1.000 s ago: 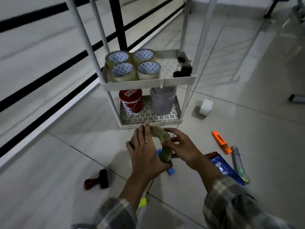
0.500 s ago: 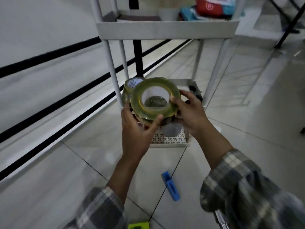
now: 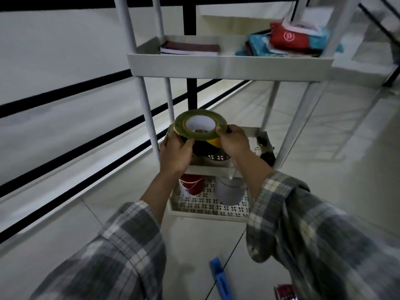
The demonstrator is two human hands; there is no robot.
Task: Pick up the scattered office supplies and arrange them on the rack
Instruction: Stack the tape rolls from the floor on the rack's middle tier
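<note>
Tape roll (image 3: 200,128) lifted off the floor, now level with the rack's (image 3: 229,67) middle shelf; left hand (image 3: 176,151) and right hand (image 3: 233,141) both grip it. Placement next.

White rack (image 3: 229,67): top shelf carries a notebook (image 3: 190,49) and packets (image 3: 287,43); bottom shelf, a red tub (image 3: 191,184) and grey container (image 3: 230,190). At 6 o'clock, a blue cutter (image 3: 220,280) lies on the tiled floor (image 3: 324,148).

No readable text; red pouch (image 3: 289,38) logo illegible.
</note>
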